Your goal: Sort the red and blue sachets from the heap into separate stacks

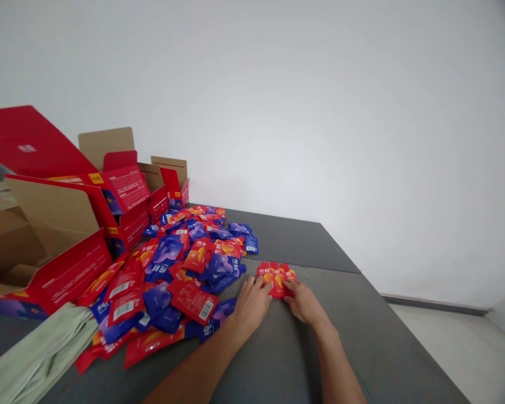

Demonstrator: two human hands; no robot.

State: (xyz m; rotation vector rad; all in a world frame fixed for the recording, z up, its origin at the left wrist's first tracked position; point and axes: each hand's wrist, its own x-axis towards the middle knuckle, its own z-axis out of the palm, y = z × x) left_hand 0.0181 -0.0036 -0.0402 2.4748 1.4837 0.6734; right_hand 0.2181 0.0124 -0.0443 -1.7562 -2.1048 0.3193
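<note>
Several red snack pouches (273, 276) with orange fruit pictures overlap in a row on the dark table, printed fronts facing up. My left hand (252, 301) has its fingertips at their lower left edge, fingers bent and close together. On the lower right side, my right hand (303, 301) pinches the row with thumb and fingers. The undersides of the pouches are hidden. Left of my left hand spreads a loose pile of red and blue pouches (197, 255), some with barcodes up.
Open red cartons stand along the left, the nearest carton (73, 275) with raised flaps. A pale green cloth (46, 348) lies at lower left. The grey tabletop (320, 269) meets a white wall behind; its right edge drops to a light floor (446, 336).
</note>
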